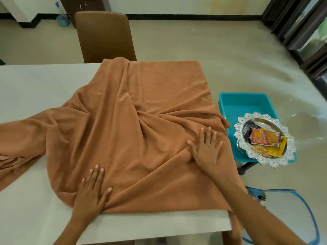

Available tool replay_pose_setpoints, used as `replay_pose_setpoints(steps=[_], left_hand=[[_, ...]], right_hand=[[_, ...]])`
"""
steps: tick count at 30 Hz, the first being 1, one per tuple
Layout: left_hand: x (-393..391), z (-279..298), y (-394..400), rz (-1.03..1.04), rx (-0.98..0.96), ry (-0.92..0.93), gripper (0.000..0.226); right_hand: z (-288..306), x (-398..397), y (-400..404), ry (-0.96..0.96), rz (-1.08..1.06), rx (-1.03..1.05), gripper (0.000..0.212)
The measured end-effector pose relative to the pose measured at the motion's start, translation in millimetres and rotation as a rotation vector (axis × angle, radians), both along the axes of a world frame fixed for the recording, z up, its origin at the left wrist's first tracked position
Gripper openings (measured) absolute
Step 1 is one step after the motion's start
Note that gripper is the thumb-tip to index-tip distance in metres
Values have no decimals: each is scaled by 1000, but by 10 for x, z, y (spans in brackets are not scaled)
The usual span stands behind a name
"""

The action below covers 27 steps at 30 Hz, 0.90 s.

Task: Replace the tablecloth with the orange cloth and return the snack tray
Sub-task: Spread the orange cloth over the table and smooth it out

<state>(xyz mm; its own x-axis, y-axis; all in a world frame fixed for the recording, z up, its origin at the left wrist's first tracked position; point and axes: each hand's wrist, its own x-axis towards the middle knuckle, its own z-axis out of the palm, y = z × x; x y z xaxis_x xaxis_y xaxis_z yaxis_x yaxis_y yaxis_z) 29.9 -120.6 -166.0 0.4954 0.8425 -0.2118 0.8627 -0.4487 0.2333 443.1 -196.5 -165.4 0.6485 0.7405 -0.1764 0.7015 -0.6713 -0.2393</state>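
The orange cloth (134, 131) lies rumpled over the right end of the white table (35, 89), with deep folds in the middle and one corner trailing off to the left. My left hand (92, 190) presses flat on the cloth near the table's front edge. My right hand (206, 147) lies flat with spread fingers on the cloth near the table's right edge. The silver snack tray (247, 152) with scalloped rim holds snack packets (264, 137) and rests on a teal bin to the right of the table.
The teal plastic bin (246, 105) stands on a low stand beside the table's right edge. A brown chair (104, 36) is at the far side of the table. A blue-framed object (304, 206) is on the floor at lower right.
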Motion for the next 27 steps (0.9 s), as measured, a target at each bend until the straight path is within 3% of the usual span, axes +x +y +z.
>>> replay_pose_setpoints(steps=[7,10,13,16,18,21,25,27], left_hand=[[-459,54,-321,93,-28,-13,104],[-557,65,-392,142,-58,-13,112],[-409,163,-406,285,-55,12,104],[53,272,-552,378,111,-51,89],[438,285,-728,287,125,-110,83],[830,125,-939,98,34,-52,86],[721,-64,-1044,128,-11,4,82],[550,-82,-1006,128,-22,0,79]], right_hand=[[-68,-873,-1359,-25,264,-56,83],[96,-917,-1701,-108,385,-44,72],[305,-789,-1745,-15,289,103,50],[336,-622,-1643,-8,221,200,48],[298,-531,-1542,35,202,66,55],[148,-476,-1528,16,204,-126,69],[72,-543,-1648,32,50,-139,80],[61,-575,-1649,19,78,-147,81]])
